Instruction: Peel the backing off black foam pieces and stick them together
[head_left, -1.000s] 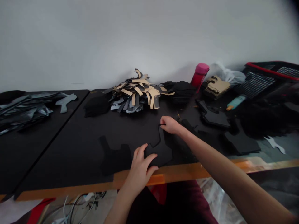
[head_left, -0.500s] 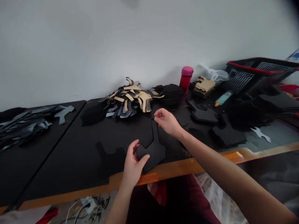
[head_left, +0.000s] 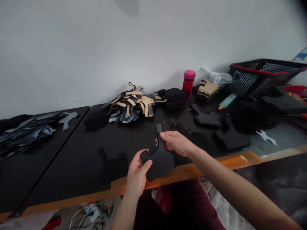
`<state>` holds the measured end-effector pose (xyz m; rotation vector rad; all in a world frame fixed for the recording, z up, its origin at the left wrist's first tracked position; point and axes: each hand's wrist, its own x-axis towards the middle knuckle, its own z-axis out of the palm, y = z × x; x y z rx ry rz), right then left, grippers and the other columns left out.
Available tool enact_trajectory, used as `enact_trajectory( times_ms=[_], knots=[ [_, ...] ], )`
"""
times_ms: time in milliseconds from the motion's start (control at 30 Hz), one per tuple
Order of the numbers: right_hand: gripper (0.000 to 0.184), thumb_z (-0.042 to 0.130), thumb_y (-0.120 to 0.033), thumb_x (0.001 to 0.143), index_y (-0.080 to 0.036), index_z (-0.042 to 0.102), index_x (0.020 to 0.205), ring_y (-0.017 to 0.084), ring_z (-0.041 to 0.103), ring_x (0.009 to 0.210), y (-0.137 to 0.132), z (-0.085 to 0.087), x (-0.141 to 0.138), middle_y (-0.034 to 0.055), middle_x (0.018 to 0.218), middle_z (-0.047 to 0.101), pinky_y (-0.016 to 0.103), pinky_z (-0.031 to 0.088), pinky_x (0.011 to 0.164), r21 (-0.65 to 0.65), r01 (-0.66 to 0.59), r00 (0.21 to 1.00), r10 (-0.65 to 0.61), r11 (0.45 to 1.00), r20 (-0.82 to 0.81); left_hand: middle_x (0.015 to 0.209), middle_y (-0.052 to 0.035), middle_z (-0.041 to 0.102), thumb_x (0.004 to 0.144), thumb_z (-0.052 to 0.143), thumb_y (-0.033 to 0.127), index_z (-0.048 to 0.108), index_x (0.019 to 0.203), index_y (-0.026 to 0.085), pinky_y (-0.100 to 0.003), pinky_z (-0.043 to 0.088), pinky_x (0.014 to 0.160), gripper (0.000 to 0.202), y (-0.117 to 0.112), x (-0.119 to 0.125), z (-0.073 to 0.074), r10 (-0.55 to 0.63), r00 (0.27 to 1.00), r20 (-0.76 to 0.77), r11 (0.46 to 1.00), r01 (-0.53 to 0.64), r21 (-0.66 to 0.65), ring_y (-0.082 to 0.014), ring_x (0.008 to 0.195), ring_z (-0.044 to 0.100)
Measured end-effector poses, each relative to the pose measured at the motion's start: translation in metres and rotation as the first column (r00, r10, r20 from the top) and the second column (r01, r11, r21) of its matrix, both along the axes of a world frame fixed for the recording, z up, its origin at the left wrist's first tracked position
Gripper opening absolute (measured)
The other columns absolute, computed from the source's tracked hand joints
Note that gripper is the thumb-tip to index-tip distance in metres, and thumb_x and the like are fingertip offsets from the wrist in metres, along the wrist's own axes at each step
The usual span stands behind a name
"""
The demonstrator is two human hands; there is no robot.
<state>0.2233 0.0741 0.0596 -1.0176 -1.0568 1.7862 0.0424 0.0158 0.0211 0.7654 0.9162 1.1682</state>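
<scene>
The person's left hand [head_left: 136,174] curls under the lower left edge of a flat black foam cutout [head_left: 160,163], with the thumb lying across its face and the fingers slightly spread behind it. The cutout has a broad body and a narrow upright neck, and it looks raised off the table, though the height cannot be told. The right hand [head_left: 176,143] reaches in from the right, its fingers [head_left: 168,136] pressed together against the neck. Whether the thumb closes a pinch there cannot be told.

Below the hands, a dark red garment [head_left: 189,204] covers the person's lap. Just beyond it runs the orange edge [head_left: 182,172] of a black tabletop [head_left: 72,166]. A dark, flat cutout [head_left: 112,164] lies left of the hands, and more black cutouts [head_left: 205,118] lie to the right.

Farther back sit a heap of tan-backed strips [head_left: 130,102], a black stack [head_left: 174,97], a red bottle with a pink lid [head_left: 188,81], and tan cutouts [head_left: 207,88]. A black mesh basket with a red rim [head_left: 259,76] stands at the far right, against a white wall [head_left: 120,41].
</scene>
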Motion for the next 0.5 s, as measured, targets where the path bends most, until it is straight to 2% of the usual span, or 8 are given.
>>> enact_trajectory(
  times_ms=[133,233,333,400,500],
  knots=[
    [0.043,0.066,-0.057,0.068,-0.016,0.056,0.075,0.007,0.054,0.055,-0.005,0.004,0.001,0.001,0.067,0.058,0.019,0.039,0.05,-0.036,0.014,0.999,-0.016,0.999,-0.051,0.097,-0.0053,0.067,0.069,0.073,0.024,0.053,0.11,0.019,-0.035,0.046,0.09,0.047,-0.002,-0.002,0.0,0.049,0.999,-0.002,0.998,-0.049,-0.025,-0.0195,0.094,0.063],
    [0.038,0.074,-0.046,0.064,-0.017,0.058,0.083,0.006,0.054,0.059,-0.011,0.005,0.001,-0.0005,0.073,0.059,0.017,0.04,0.053,-0.004,0.006,0.997,-0.006,1.0,-0.072,0.098,-0.0057,0.067,0.068,0.074,0.024,0.053,0.111,0.018,-0.033,0.047,0.088,0.049,-0.003,-0.003,0.001,0.071,0.997,-0.016,0.997,-0.071,-0.028,-0.0194,0.093,0.063],
    [0.037,0.078,-0.032,0.061,-0.016,0.059,0.088,0.006,0.054,0.061,-0.013,0.006,-0.001,-0.0005,0.073,0.061,0.014,0.035,0.048,0.098,0.021,1.0,-0.019,0.995,-0.015,0.099,-0.0063,0.066,0.069,0.073,0.023,0.053,0.111,0.017,-0.029,0.048,0.083,0.047,-0.005,-0.004,-0.001,0.023,0.999,-0.049,1.0,-0.024,-0.016,-0.019,0.093,0.063],
    [0.034,0.076,-0.036,0.063,-0.014,0.06,0.085,0.009,0.058,0.064,-0.01,0.007,-0.002,0.0011,0.072,0.062,0.015,0.038,0.05,0.112,0.085,0.996,-0.085,0.99,-0.005,0.1,-0.0066,0.066,0.07,0.072,0.023,0.053,0.111,0.017,-0.028,0.049,0.081,0.045,-0.006,-0.003,-0.003,-0.031,0.997,-0.072,1.0,0.031,-0.007,-0.0192,0.093,0.063],
    [0.037,0.067,-0.047,0.071,-0.012,0.061,0.081,0.013,0.062,0.068,-0.001,0.012,-0.001,0.0045,0.077,0.064,0.025,0.049,0.06,0.058,0.138,0.99,-0.136,0.989,-0.034,0.1,-0.0075,0.066,0.071,0.071,0.025,0.053,0.113,0.017,-0.029,0.049,0.08,0.046,-0.006,-0.002,-0.004,-0.057,0.995,-0.079,0.998,0.056,-0.01,-0.02,0.092,0.063]
  ],
)
